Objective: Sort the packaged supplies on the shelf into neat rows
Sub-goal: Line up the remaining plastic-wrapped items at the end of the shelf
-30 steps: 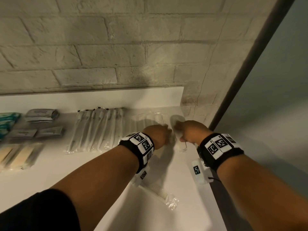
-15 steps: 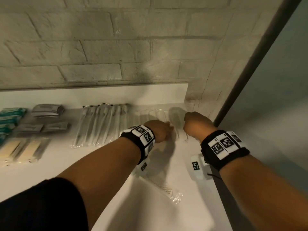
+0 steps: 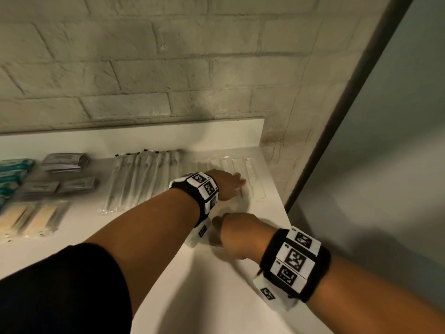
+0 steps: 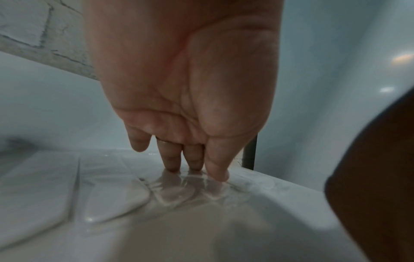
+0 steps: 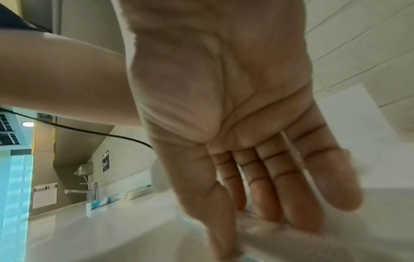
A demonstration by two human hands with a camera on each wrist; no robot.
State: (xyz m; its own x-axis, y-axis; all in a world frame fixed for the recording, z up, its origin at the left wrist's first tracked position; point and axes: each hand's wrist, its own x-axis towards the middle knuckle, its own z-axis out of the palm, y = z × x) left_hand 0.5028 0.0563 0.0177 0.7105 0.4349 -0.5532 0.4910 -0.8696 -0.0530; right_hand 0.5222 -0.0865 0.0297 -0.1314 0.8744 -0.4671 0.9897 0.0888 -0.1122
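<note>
Combs (image 3: 248, 175) in clear wrap run front to back under our left hand (image 3: 228, 186), whose straight fingers (image 4: 195, 159) press one flat. Our right hand (image 3: 237, 233), nearer the shelf (image 3: 216, 297) front with fingers extended, holds nothing we can see.

Grey brick wall (image 3: 149, 68) behind, dark vertical post (image 3: 342, 121) at right, plus faucet (image 5: 90, 191) and small dark wall sign (image 5: 105, 161) blurry in right wrist view.

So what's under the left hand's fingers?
A clear packet lying flat on the white shelf; the left hand presses straight fingertips onto it. Its contents are too blurry to tell.
</note>
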